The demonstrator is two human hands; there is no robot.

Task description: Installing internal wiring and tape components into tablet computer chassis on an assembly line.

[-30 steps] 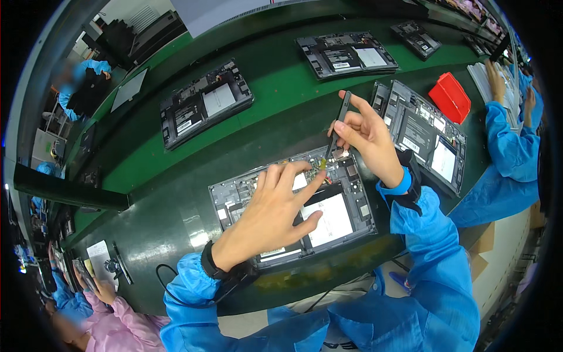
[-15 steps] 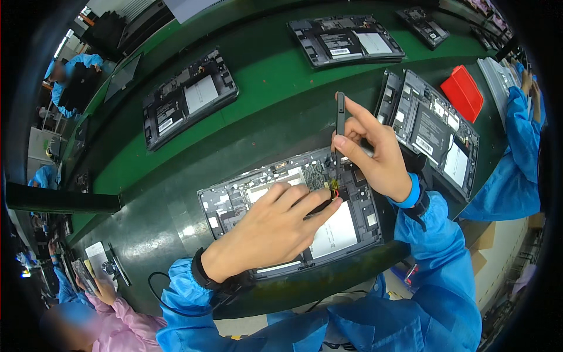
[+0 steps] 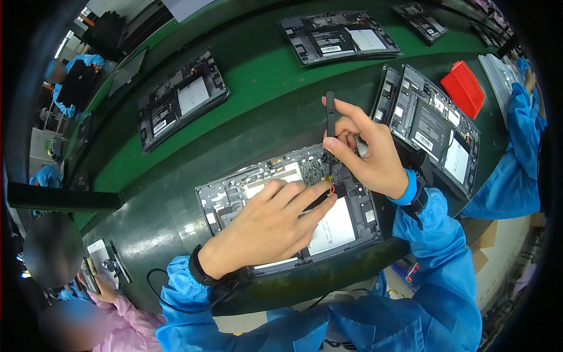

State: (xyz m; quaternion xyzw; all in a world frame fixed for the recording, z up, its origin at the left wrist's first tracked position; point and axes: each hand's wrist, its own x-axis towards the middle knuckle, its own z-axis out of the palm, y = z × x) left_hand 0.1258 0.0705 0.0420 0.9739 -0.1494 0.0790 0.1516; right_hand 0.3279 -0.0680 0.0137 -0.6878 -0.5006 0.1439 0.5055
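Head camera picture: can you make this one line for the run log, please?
left hand: at wires; right hand: holds black tool; opened device: on green table

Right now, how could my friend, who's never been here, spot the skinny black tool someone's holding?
On the dark green workbench, find the opened laptop base right in front of the person. Over its far right part is the person's right hand, pinching the slim black tool. Unlike the wide, flat laptop below, it's a long, thin stick pointing down into it.
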